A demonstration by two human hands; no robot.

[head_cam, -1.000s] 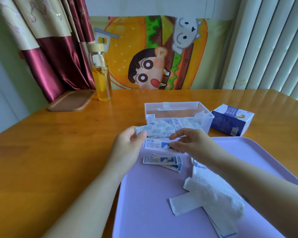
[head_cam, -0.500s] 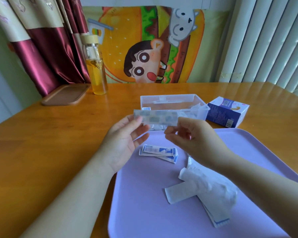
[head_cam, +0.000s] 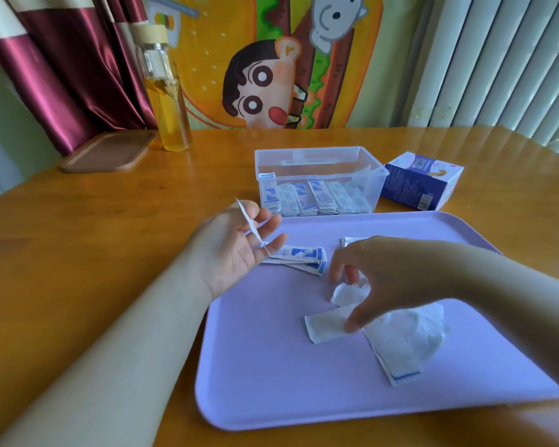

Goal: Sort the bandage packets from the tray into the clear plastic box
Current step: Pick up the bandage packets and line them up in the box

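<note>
A lilac tray (head_cam: 271,382) lies on the table in front of me. Behind it stands the clear plastic box (head_cam: 320,153), with several bandage packets (head_cam: 310,198) upright inside. My left hand (head_cam: 236,253) is palm up over the tray's far left corner and pinches one thin bandage packet (head_cam: 247,221), seen edge-on, between its fingers. Two or three blue-and-white packets (head_cam: 299,258) lie on the tray just right of that hand. My right hand (head_cam: 381,279) hovers with bent, spread fingers over white wrappers (head_cam: 404,337). Its thumb tip touches a flat white strip (head_cam: 323,327), and it holds nothing.
A blue-and-white carton (head_cam: 420,182) stands right of the box. At the back left are a glass bottle of yellow liquid (head_cam: 167,101) and a brown wooden tray (head_cam: 107,151). A small silver wrapper (head_cam: 352,241) lies on the lilac tray behind my right hand.
Both hands held one packet in front of the box. My right hand has let go and dropped to the white wrappers; my left hand keeps the packet, now turned edge-on.
</note>
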